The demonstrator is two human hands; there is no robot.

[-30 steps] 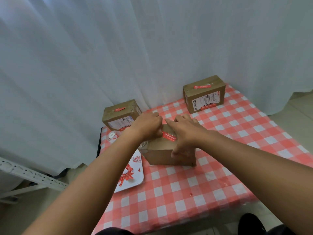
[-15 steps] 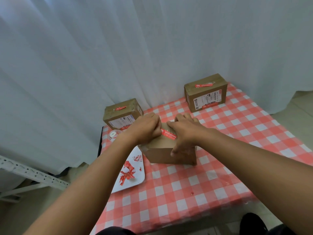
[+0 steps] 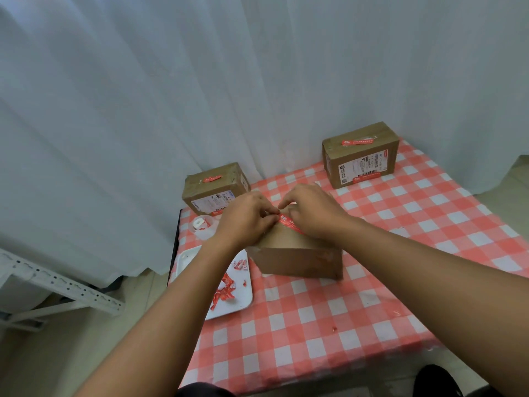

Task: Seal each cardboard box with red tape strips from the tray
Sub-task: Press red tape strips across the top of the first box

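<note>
A plain cardboard box [image 3: 297, 257] stands in the middle of the checked table, its top tilted toward me. A red tape strip [image 3: 289, 223] lies across its top. My left hand [image 3: 246, 217] pinches the strip's left end against the box. My right hand [image 3: 310, 209] rests on the box top with fingers pressing the strip's right part. A white tray [image 3: 243, 302] with several crumpled red tape strips [image 3: 224, 292] sits left of the box, partly under my left forearm. Two taped boxes stand behind: one at back left [image 3: 213, 189], one at back right [image 3: 360, 154].
A clear cup with a tape roll [image 3: 201, 226] stands at the table's left edge behind the tray. White curtains hang close behind the table. A metal rack [image 3: 57, 287] lies on the floor at left. The red-and-white cloth [image 3: 372, 282] reaches the near edge.
Both hands have shifted slightly toward the box's far edge; the left fingers now pinch the strip's left end, and the strip lies more slanted across the top.
</note>
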